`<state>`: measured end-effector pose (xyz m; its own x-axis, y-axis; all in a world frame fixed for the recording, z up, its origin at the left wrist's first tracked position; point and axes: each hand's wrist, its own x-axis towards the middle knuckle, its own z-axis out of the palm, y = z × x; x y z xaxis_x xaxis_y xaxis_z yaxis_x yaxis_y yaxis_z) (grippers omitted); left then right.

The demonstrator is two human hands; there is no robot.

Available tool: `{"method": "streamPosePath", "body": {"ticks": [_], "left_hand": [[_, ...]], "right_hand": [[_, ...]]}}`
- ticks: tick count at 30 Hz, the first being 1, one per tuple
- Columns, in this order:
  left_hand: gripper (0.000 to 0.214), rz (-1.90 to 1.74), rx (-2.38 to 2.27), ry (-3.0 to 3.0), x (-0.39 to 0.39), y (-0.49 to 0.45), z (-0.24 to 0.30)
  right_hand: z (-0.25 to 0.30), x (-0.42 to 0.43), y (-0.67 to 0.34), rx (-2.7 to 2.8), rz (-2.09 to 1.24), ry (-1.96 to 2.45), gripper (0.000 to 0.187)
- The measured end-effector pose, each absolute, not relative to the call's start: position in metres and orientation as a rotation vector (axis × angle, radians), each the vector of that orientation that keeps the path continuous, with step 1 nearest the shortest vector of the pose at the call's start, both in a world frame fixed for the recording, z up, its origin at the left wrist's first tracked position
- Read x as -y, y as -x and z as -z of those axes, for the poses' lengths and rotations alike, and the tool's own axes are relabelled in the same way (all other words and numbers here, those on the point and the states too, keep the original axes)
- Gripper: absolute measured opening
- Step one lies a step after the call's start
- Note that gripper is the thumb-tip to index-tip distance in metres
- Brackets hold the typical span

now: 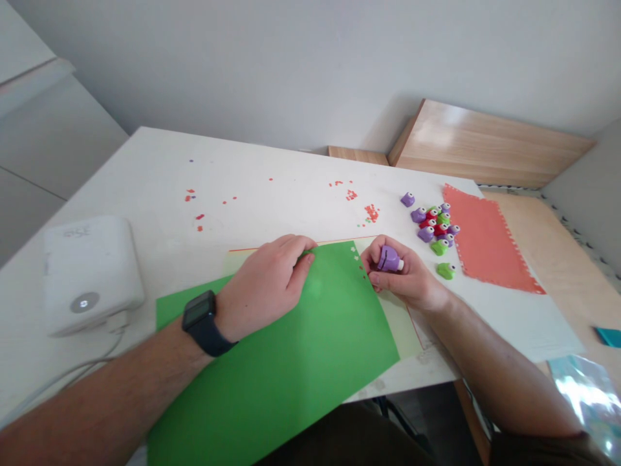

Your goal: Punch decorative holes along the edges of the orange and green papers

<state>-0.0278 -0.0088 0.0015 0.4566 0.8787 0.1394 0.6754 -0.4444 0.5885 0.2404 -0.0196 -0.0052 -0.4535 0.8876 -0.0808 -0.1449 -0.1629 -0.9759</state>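
A large green paper sheet point(310, 343) lies in front of me and hangs past the table's near edge. My left hand point(272, 281), with a dark watch at the wrist, pinches its top edge between thumb and fingers. At the sheet's right edge, my right hand point(400, 272) is closed around a purple craft punch point(389, 259) with a white tip. Small punched holes point(355, 254) line the sheet's upper right edge beside that hand. Under the green sheet shows a pale sheet point(410, 333) with a thin orange border.
Several purple, red and green punches point(439, 223) cluster at the right. Next to them lies a red sheet point(490, 236) with notched edges. Tiny red cutouts point(371, 213) are scattered across the white table point(291, 213). A white boxy device point(90, 272) with a cable stands at the left.
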Motion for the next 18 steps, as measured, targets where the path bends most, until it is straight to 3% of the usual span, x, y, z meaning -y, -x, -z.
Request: {"method": "streamPosePath", "body": {"ticks": [18], "left_hand": [[0.026,-0.584,-1.281,-2.252,0.0088,0.0281,-0.0001]], "right_hand": [[0.0056,0.0199,-0.2411,1.464,-1.705,0.958,0.027]]}}
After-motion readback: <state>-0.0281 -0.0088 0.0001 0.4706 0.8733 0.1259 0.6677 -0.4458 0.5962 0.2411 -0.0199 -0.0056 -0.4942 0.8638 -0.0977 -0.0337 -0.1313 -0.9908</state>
